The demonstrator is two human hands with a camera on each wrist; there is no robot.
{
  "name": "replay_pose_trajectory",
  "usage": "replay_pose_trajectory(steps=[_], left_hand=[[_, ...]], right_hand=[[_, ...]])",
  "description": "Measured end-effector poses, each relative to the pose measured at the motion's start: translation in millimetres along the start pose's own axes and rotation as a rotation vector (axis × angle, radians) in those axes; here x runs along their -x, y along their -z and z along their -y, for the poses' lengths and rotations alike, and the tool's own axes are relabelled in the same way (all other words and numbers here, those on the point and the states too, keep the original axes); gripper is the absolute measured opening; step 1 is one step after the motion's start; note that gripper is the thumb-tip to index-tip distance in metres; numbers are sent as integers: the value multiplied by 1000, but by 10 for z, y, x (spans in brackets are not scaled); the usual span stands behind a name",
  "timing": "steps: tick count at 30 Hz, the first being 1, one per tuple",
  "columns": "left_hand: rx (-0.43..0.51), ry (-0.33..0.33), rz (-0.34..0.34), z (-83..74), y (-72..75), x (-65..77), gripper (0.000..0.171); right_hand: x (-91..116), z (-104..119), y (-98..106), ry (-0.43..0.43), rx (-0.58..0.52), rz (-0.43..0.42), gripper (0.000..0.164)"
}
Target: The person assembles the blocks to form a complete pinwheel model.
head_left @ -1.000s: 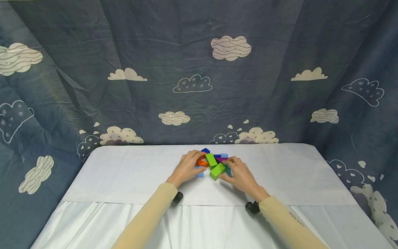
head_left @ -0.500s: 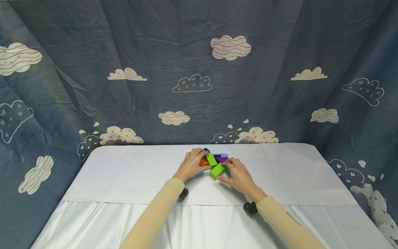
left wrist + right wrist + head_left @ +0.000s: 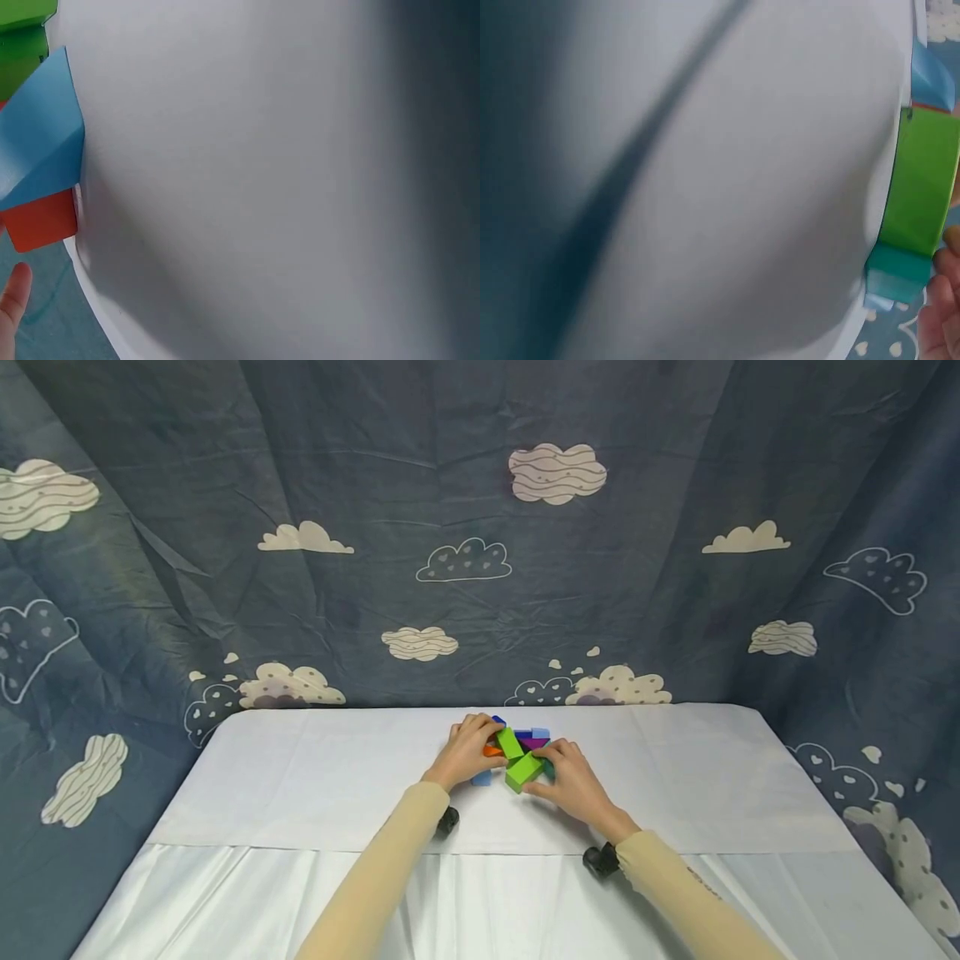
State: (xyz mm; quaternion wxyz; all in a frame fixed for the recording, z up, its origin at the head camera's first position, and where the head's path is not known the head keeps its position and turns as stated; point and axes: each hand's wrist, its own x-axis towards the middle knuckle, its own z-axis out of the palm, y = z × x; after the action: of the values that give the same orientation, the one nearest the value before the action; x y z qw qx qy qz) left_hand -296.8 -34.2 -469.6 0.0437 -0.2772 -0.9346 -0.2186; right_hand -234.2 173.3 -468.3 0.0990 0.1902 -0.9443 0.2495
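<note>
A small heap of coloured toy blocks lies between both hands. My left hand (image 3: 463, 753) is at its left side, thumb and forefinger beside the upper green block (image 3: 510, 743); whether they grip anything is hidden. Under that palm are an orange block (image 3: 492, 751) and a light blue block (image 3: 482, 778). In the left wrist view, one fingertip (image 3: 16, 289) stands apart from the orange block (image 3: 45, 220). With thumb and forefinger, my right hand (image 3: 573, 783) holds the lower green block (image 3: 523, 772) by its right side. A teal block (image 3: 898, 274) adjoins it in the right wrist view.
Behind the green blocks sit a purple block (image 3: 535, 744), a dark blue one (image 3: 522, 734) and a light blue one (image 3: 540, 733). White cloth covers the table (image 3: 300, 785). A dark curtain with clouds (image 3: 480, 635) hangs beyond the table.
My left hand has shifted right over the orange block, up to the upper green block. The right thumb has drawn slightly closer to the lower green block. The blocks look unmoved.
</note>
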Motion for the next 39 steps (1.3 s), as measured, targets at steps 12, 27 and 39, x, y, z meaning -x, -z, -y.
replay_pose_trajectory(steps=[12, 27, 39], left_hand=[[22, 38, 43, -66, -10, -56, 58], [23, 40, 108, -37, 15, -66, 60], [12, 44, 96, -63, 9, -50, 62]], right_hand=[[-53, 131, -37, -37, 7, -6, 63], [-16, 115, 12, -23, 2, 75, 65], [2, 112, 10, -29, -5, 80, 65]])
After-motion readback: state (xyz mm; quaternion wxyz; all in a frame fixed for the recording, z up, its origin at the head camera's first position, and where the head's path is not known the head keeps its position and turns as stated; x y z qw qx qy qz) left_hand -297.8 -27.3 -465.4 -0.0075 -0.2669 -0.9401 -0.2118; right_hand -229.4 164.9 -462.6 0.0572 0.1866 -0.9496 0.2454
